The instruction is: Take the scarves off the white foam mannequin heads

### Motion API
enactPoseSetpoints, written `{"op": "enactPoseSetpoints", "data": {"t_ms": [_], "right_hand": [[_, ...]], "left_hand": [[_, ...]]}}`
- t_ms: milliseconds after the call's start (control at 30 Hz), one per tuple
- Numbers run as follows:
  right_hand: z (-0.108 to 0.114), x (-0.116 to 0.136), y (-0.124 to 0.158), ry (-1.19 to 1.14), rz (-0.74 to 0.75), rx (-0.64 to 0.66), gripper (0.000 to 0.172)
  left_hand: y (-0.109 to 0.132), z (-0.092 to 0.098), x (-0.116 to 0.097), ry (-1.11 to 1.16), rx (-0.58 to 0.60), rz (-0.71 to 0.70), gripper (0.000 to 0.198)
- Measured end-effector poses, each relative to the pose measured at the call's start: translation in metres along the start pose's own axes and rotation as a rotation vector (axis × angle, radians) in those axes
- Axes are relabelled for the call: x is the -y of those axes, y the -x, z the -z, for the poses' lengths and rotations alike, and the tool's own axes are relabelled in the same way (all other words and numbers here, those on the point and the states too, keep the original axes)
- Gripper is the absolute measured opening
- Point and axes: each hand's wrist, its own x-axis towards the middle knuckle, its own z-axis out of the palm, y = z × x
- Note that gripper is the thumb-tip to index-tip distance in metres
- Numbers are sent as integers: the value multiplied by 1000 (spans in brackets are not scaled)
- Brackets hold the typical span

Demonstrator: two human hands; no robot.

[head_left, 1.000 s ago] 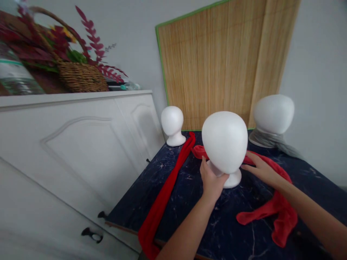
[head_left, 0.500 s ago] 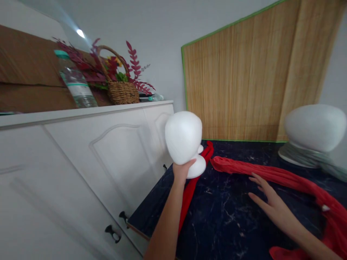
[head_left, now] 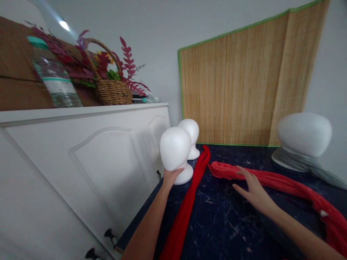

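Note:
My left hand [head_left: 170,177] is closed around the neck of a white foam mannequin head [head_left: 175,148], which stands upright near the table's left side. Just behind it is a second white mannequin head [head_left: 190,130], partly hidden. A bright red scarf [head_left: 187,206] runs lengthwise along the table to the right of the held head. My right hand [head_left: 255,193] holds nothing, its fingers apart, over a coral-red scarf [head_left: 292,187] that stretches toward the right edge. Whether the fingertips touch that scarf I cannot tell.
At the far right stands another white head [head_left: 303,133] with a grey scarf [head_left: 295,160] around its neck. White cabinets [head_left: 108,159] border the dark marbled table [head_left: 217,216] on the left. On top are a flower basket [head_left: 114,92] and a plastic bottle [head_left: 55,79]. A bamboo mat [head_left: 238,86] hangs behind.
The held head has moved left and lower in view, uncovering the second head behind it and more of the red scarf. My right hand has shifted left, still open. The view has turned slightly.

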Motion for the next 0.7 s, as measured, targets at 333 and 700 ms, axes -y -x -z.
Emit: {"op": "enactPoseSetpoints", "data": {"t_ms": [333, 700], "right_hand": [[-35, -15, -83, 480, -26, 305, 56], [-10, 100, -51, -762, -291, 675, 35]], "left_hand": [[46, 32, 4, -212, -101, 160, 92], [142, 24, -68, 473, 461, 19, 70]]}}
